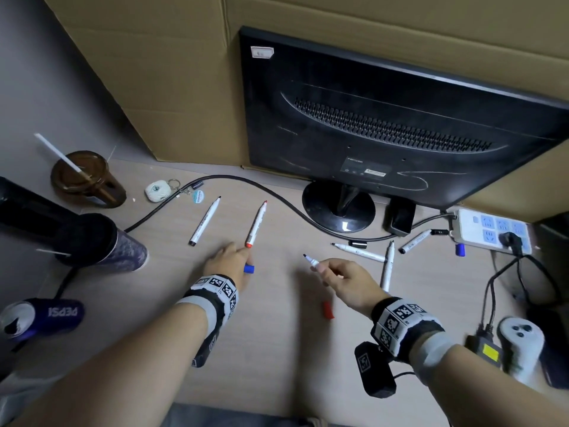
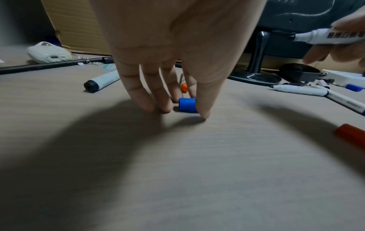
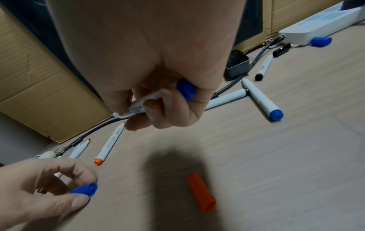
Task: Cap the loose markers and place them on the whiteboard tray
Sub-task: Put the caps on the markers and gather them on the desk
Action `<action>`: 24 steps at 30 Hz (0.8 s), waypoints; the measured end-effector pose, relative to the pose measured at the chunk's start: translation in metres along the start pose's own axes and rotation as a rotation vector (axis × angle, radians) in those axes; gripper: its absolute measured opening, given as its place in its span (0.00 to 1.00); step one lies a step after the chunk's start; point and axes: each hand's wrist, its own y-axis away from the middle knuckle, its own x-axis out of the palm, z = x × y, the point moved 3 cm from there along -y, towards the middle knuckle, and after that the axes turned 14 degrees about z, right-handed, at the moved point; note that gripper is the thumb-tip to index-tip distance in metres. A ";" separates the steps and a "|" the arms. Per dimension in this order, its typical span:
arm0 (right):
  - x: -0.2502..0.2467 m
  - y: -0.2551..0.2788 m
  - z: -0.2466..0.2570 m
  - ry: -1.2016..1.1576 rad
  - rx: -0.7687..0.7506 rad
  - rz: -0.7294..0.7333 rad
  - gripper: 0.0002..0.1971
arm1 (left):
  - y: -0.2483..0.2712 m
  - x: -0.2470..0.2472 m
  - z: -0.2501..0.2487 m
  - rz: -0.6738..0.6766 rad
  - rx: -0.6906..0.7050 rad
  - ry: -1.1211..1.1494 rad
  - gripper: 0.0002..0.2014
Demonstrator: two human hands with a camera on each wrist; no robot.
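Your left hand point(image 1: 229, 260) pinches the blue cap point(image 2: 187, 105) between thumb and forefinger, low on the desk point(image 1: 277, 349) in front of the monitor stand point(image 1: 338, 208). Your right hand point(image 1: 348, 282) grips the uncapped blue marker point(image 3: 138, 107) by the middle of its barrel, just right of the cap, tip toward it. Both look light, stiff and smooth, so I judge the cap can slip; hold it by its sides, open end toward the tip.
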 end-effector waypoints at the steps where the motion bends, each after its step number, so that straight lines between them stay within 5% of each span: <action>1: 0.000 0.002 0.000 -0.004 -0.002 -0.006 0.16 | 0.001 0.001 -0.002 0.018 -0.001 -0.013 0.08; 5: 0.000 0.009 0.005 -0.002 -0.030 -0.001 0.06 | 0.002 0.002 -0.009 0.123 0.095 0.059 0.07; 11: 0.004 0.014 0.009 0.083 -0.080 0.091 0.08 | 0.016 -0.008 -0.038 0.178 0.350 0.306 0.11; 24: -0.009 0.026 0.012 0.143 -0.101 0.074 0.05 | 0.031 -0.026 -0.075 0.169 0.412 0.319 0.12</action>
